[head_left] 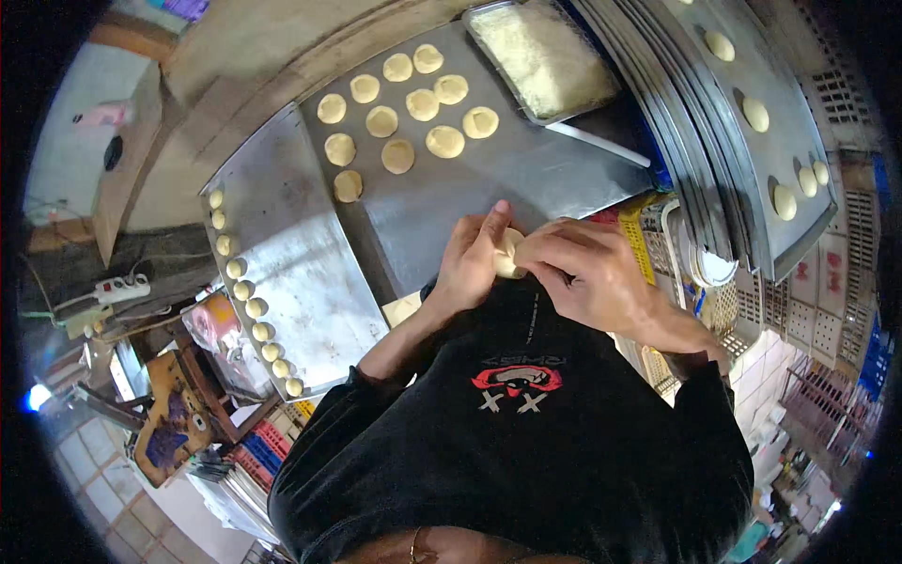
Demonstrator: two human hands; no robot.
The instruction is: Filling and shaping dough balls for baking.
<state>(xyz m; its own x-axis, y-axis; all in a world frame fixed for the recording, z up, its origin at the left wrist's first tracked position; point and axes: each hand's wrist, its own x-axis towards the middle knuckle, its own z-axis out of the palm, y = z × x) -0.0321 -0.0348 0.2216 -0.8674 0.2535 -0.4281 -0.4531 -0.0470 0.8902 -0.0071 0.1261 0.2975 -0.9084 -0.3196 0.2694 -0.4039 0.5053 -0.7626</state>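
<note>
Close in front of my chest, a piece of pale dough (508,256) is held between both hands. My left hand (470,265) cups it from the left, thumb pointing up. The bent fingers of my right hand (590,274) pinch its right side; the fingertips partly hide it. Several flattened dough rounds (397,156) lie on the grey metal worktop (413,230) beyond my hands. At the back right rests a rectangular metal tray (526,111) with a pale yellow mass in it. A white stick-like handle (601,143) lies along its near side.
On the left, a metal baking sheet (301,282) carries a row of small dough balls (245,290) along its left edge. Stacked baking sheets (676,132) stand at the right, dough balls (755,115) on the outermost. Plastic crates (662,235) sit below; a power strip (122,288) is far left.
</note>
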